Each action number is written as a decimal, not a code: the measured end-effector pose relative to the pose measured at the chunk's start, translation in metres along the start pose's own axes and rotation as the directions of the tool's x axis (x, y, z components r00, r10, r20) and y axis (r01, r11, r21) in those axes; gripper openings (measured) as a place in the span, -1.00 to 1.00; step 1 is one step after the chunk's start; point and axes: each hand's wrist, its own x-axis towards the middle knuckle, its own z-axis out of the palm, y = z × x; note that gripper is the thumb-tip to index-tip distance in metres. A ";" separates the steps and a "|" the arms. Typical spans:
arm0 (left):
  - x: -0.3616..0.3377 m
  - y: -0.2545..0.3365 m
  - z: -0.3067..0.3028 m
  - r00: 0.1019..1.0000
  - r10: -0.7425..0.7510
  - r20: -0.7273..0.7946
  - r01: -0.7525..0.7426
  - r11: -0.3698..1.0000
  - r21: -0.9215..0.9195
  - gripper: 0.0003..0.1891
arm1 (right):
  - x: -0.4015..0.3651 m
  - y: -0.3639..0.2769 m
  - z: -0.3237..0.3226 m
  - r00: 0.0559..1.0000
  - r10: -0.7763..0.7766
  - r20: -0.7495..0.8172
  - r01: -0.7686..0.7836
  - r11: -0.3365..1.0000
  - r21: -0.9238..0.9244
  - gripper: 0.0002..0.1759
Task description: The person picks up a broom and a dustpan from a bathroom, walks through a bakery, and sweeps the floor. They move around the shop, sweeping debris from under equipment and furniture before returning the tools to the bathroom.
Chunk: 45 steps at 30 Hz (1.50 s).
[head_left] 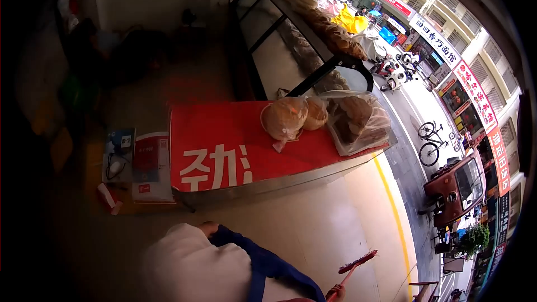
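At the bottom edge my right hand (337, 291) is closed round the thin handle of a broom (358, 262). The broom's dark red bristle head is over the pale floor. What looks like my left hand (208, 228) shows only in small part, dim, beside my white shirt (196, 263) and the dark blue cloth (268, 263). Its fingers cannot be made out, nor whether they hold anything.
Ahead is a red-topped table (224, 128) with bagged round brown goods (285, 118) and a clear-wrapped bag (361, 120). Books (151, 159) lie at its left end. Behind stands a glass display case (279, 56). A yellow floor line (394, 201) borders the street with a bicycle (433, 142).
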 end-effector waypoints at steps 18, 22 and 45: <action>0.028 -0.080 0.005 0.972 -0.005 0.236 0.036 0.991 -0.127 -0.59 | -0.244 0.214 -0.041 0.715 0.048 -0.698 0.480 0.692 0.540 -0.57; 0.023 -0.071 -0.014 0.920 -0.007 0.392 0.030 0.998 -0.053 -0.58 | -0.303 0.300 -0.055 0.717 0.064 -0.694 0.618 0.401 0.676 -0.39; -0.095 0.213 0.078 0.900 0.194 0.391 -0.364 0.828 0.426 -0.70 | -0.081 0.176 -0.276 0.812 0.115 -0.573 0.481 0.425 0.767 -0.91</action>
